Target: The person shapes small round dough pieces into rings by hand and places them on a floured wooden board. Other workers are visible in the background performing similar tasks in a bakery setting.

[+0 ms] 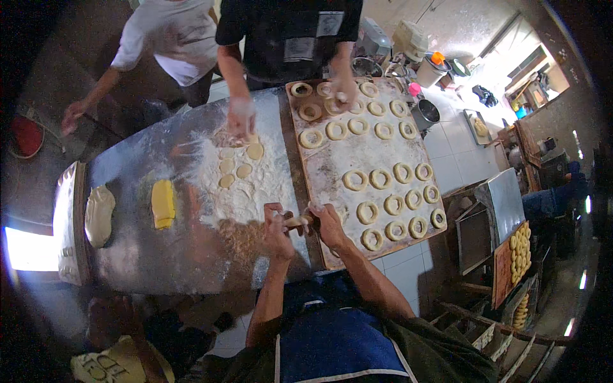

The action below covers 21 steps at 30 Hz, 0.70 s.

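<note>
My left hand [278, 231] and my right hand [327, 226] are close together above the near edge of the floured table. A small piece of pale dough [297, 221] stretches between them, with the fingers of both hands closed on it. Whether it is a full ring is hard to make out. Right beside my right hand lies a wooden board [329, 172] holding rows of dough rings [368, 212]. Beyond my left hand, several small flat dough rounds [244, 171] rest in white flour [268, 191].
A yellow slab [163, 203] and a large dough lump [99, 216] sit on the table's left. Across it, a co-worker in a black shirt [287, 38] reaches over rounds and board; another person [169, 38] stands behind. At right, a second board [503, 274] bears shaped dough.
</note>
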### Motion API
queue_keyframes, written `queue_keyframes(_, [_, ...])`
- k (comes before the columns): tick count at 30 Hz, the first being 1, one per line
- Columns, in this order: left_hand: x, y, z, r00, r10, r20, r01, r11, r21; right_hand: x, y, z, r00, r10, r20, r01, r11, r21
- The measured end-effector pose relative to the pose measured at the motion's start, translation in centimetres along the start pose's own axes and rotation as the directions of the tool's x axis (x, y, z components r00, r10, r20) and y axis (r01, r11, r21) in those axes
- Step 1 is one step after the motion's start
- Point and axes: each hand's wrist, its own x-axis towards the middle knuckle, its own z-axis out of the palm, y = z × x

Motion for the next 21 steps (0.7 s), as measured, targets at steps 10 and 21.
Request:
queue_keyframes(10, [2.8, -3.4, 6.5, 0.956, 0.259, -0.136, -0.179, 0.885, 0.43, 2.3, -2.3, -4.5, 0.998, -0.038, -0.044, 0.013, 0.884, -0.468])
queue_keyframes(21, [3.8, -7.2, 9.4, 0.978, -0.061, -0.2, 0.035, 0.99, -0.134, 3.9, -2.8, -11.0, 0.992, -0.096, 0.077, 0.123, 0.704, -0.7])
